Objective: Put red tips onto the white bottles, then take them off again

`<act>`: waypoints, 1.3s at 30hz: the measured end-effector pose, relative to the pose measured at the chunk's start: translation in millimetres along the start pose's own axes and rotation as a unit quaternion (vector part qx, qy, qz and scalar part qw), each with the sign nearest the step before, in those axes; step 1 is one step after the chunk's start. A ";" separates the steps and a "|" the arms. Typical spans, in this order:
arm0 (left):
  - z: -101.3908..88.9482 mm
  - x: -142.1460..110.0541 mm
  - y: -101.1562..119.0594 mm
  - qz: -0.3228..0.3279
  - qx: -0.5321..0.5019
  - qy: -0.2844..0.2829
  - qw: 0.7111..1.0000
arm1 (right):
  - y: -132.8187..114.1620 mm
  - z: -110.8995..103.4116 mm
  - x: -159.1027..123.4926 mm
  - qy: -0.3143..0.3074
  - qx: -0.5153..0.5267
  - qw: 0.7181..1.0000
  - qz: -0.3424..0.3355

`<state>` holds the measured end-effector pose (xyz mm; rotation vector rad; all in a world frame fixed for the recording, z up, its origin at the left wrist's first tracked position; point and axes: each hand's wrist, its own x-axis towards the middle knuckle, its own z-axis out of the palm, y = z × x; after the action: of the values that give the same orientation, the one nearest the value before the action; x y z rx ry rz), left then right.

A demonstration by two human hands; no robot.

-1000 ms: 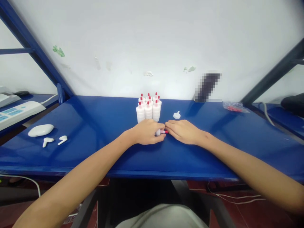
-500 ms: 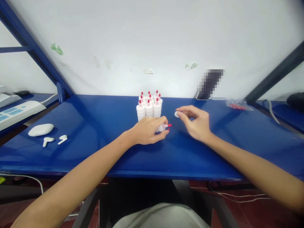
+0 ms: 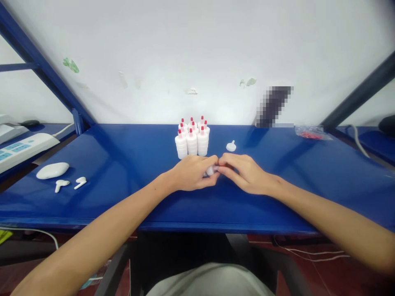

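My left hand [image 3: 193,172] is closed round a small white squeeze bottle [image 3: 210,170], tilted over so its nozzle points right; most of its body is hidden in my palm. Thumb and fingers of my right hand [image 3: 248,174] pinch the red cap [image 3: 225,165] at the nozzle's tip, and both hands nearly touch. Behind my left hand, several matching white bottles [image 3: 191,144] with red tips stand upright in a tight group. A small white funnel [image 3: 231,146] lies on the blue table [image 3: 148,148], beyond my right hand.
An earbud case [image 3: 53,170] and two white earbuds [image 3: 80,182] lie at the left. A power strip [image 3: 27,150] is past the blue frame. At the back right are a pixelated dark object [image 3: 274,107] against the wall and a clear bag [image 3: 313,133] with red pieces.
My right hand has let go of the funnel, left it on the table, and moved left and nearer to pinch the bottle's red cap. My left hand still holds the bottle.
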<state>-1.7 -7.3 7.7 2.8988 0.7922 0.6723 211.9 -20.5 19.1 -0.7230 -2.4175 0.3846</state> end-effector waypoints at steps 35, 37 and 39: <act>-8.2 -0.3 -6.2 -0.032 0.023 -0.027 0.999 | 34.0 -14.9 1.5 -0.159 -0.080 0.978 0.109; -6.5 -0.3 -6.0 -0.036 0.021 -0.046 0.998 | 33.1 -16.4 0.8 -0.137 -0.068 0.982 0.111; -5.0 -0.4 -5.5 -0.041 0.021 -0.052 0.998 | 28.9 -16.3 0.2 -0.102 -0.051 0.988 0.100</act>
<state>-6.8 -2.9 11.2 2.8911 0.9172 0.4996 233.4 4.7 19.9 -1.0205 -2.5786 0.4357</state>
